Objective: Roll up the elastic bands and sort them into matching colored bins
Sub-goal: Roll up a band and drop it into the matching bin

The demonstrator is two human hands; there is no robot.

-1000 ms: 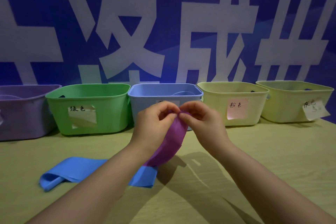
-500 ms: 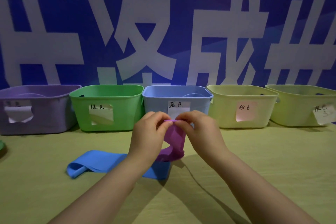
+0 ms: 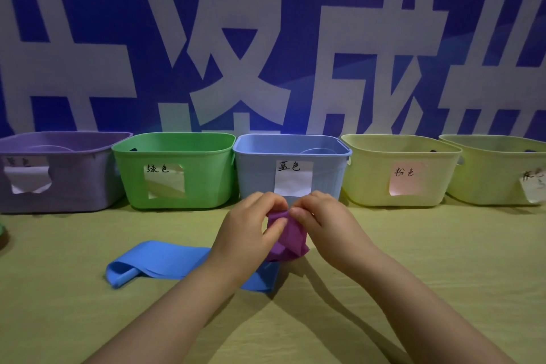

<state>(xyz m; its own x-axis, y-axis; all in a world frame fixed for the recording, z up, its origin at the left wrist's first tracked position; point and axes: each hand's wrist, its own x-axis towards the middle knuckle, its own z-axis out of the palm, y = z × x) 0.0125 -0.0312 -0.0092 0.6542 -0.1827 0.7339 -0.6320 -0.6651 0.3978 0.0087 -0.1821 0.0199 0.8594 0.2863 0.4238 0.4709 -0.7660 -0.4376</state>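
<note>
**Purple band (image 3: 288,241) pinched by both hands over the worktop (image 3: 443,260)**

The left hand (image 3: 248,233) closes its grip on the band's top edge, thumb and curled fingertips pinching the bunched material. Just beside it, the right hand (image 3: 322,227) pinches the same edge with its fingers bent tight. The band hangs crumpled between them, in front of the blue bin (image 3: 257,177).

One blue band (image 3: 165,260) lies flat on the worktop, running under the left wrist.

Five bins stand in a row at the back: one purple bin (image 3: 74,189), one green bin (image 3: 206,180), the blue one, and two pale yellow bins (image 3: 369,186) (image 3: 484,183). Each carries one paper label.
</note>
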